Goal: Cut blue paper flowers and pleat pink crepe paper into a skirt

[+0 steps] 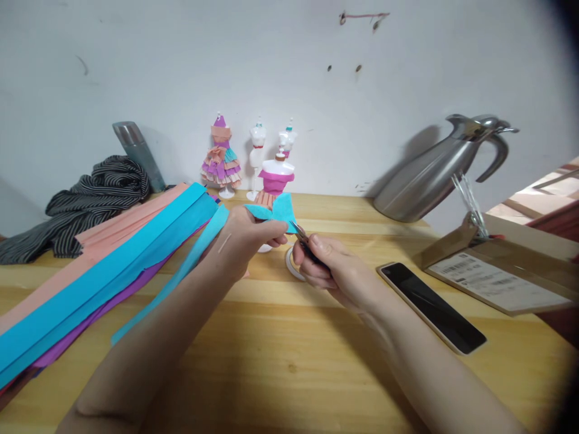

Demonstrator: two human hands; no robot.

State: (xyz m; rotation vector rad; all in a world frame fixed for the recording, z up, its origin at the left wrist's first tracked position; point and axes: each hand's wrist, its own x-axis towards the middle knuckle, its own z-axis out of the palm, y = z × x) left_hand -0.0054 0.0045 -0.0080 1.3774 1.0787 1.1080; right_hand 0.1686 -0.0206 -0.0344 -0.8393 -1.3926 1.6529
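My left hand (242,238) pinches a piece of turquoise crepe paper (283,209) between thumb and fingers. In my right hand (332,259) is a small pair of scissors (304,234), its tip touching the paper's right edge. My fingers wrap round its dark handles and hide most of them. Just behind the paper stands a mini mannequin (277,175) with a magenta band and a peach pleated skirt, its lower part hidden by my left hand. Below my right hand lies a roll of white tape (294,265), partly covered. A loose turquoise strip (181,277) passes behind my left forearm.
Long blue crepe paper (104,271), with peach and purple sheets, covers the table's left. A dressed mannequin (221,157) and two barer ones stand by the wall. A striped cloth (99,199) and bottle (140,154) are left; a phone (432,307), steel jug (429,169) and cardboard box (502,265) right.
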